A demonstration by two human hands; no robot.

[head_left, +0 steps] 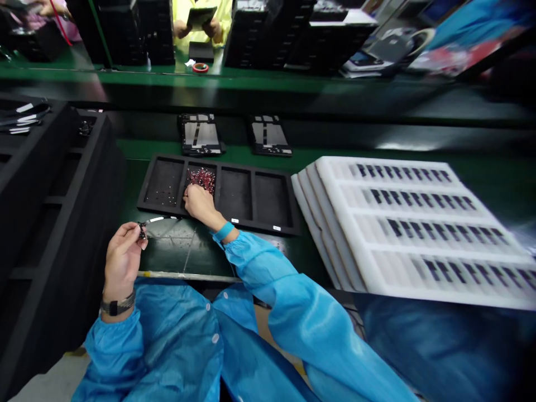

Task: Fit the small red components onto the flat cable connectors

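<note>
Between thumb and fingers, my left hand (pixel 123 254) pinches a small dark electronic part (pixel 143 230) with a thin black-and-white strip (pixel 157 219) running off to the right. My right hand (pixel 200 202) reaches into the second compartment of a black foam tray (pixel 218 219), its fingertips at a pile of tiny red-and-silver parts (pixel 202 178). Those fingertips point down and are partly hidden, so I cannot make out what they hold. A few tiny bits lie scattered in the leftmost compartment.
White foam trays (pixel 347 223) with rows of black parts are stacked at the right. Black foam trays (pixel 79 223) stand at the left. Two flat device assemblies (pixel 201 137) (pixel 270 137) lie behind the compartment tray. Across the bench, a person in yellow (pixel 202 22) holds a dark panel.
</note>
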